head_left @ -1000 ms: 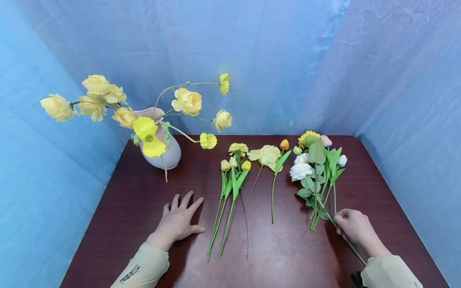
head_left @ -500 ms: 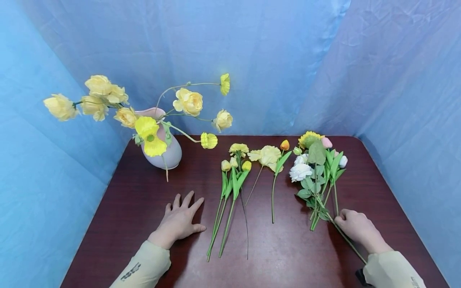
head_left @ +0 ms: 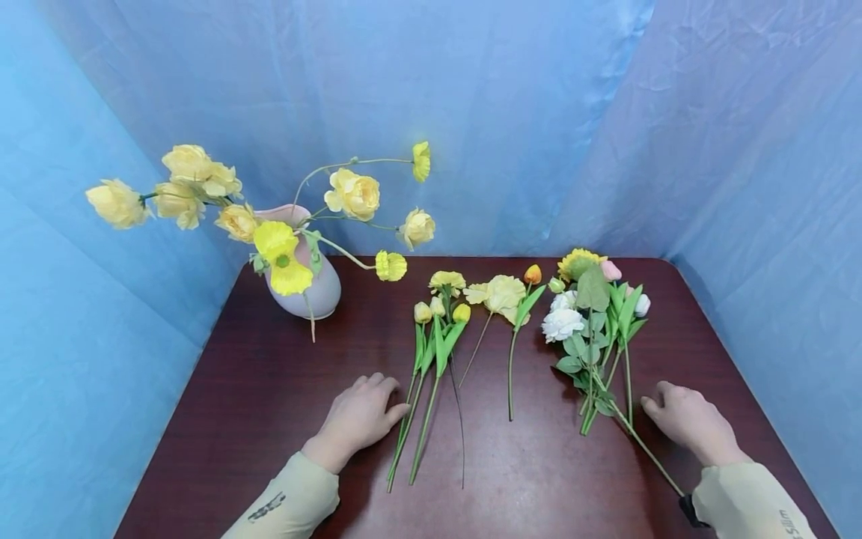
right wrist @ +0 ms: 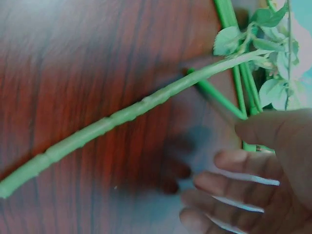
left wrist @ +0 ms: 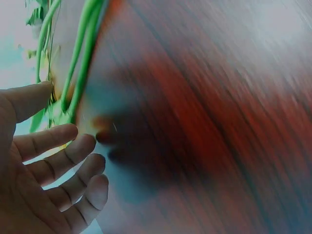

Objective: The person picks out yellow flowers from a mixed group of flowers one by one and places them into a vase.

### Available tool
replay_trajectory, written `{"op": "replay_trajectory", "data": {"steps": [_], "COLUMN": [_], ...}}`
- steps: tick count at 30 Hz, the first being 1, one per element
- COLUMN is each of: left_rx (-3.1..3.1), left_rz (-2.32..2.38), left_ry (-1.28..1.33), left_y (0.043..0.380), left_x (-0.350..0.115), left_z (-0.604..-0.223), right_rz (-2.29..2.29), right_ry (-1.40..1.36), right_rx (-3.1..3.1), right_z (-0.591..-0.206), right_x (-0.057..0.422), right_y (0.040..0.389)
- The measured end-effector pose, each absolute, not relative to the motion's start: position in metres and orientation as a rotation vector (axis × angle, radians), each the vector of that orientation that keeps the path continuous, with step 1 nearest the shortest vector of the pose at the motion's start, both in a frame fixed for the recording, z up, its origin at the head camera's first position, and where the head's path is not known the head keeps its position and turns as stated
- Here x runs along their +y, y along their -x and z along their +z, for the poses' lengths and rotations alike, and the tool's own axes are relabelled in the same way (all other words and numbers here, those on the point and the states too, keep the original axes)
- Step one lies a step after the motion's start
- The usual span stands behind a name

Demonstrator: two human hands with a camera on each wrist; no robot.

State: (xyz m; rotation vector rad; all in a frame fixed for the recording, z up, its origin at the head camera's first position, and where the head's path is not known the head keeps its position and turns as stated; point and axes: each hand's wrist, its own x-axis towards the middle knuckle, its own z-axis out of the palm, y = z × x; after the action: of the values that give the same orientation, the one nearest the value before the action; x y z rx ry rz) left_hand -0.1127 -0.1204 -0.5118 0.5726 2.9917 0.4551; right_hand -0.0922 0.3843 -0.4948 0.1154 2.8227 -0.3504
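Note:
My left hand (head_left: 357, 415) is just left of several tulips (head_left: 438, 352) with cream and yellow heads. In the left wrist view its fingers (left wrist: 68, 158) are relaxed and hold nothing, with the green stems (left wrist: 80, 53) beyond the thumb. At the right, my right hand (head_left: 694, 421) is beside a bunch of artificial flowers: white blooms (head_left: 564, 323), a yellow sunflower-like head (head_left: 578, 263), and pink and white tulips (head_left: 636, 305). Apart from its loose fingers (right wrist: 234, 183), a long bare stem (right wrist: 122, 116) crosses the right wrist view. Nothing is held in that hand.
A pale pink-grey vase (head_left: 310, 288) with yellow flowers stands at the back left, its blooms (head_left: 353, 195) spreading wide. A pale yellow flower (head_left: 501, 293) and an orange tulip (head_left: 532, 275) lie mid-table. Blue curtains (head_left: 471, 112) surround the dark table (head_left: 269, 374).
My right hand has let go of the long stem and moved slightly right. The left hand, earlier spread flat, has shifted right toward the tulip stems with its fingers drawn in.

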Motion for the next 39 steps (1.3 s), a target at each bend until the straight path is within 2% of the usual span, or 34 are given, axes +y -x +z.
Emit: {"op": "replay_trajectory", "data": {"steps": [11, 22, 39], "left_rx": [2.948, 2.881, 2.913], "left_rz": [0.452, 0.414, 0.408], "left_ry": [-0.576, -0.377, -0.273], "left_y": [0.115, 0.119, 0.13], "left_x": [-0.105, -0.102, -0.112], "left_z": [-0.514, -0.507, -0.509], "right_rz": [-0.341, -0.385, -0.388], "right_ry": [-0.095, -0.037, -0.012], "right_rx": [2.829, 2.807, 2.825], "right_z": [-0.51, -0.518, -0.523], "right_x": [0.387, 0.388, 0.389], "right_y": [0.087, 0.086, 0.087]}}
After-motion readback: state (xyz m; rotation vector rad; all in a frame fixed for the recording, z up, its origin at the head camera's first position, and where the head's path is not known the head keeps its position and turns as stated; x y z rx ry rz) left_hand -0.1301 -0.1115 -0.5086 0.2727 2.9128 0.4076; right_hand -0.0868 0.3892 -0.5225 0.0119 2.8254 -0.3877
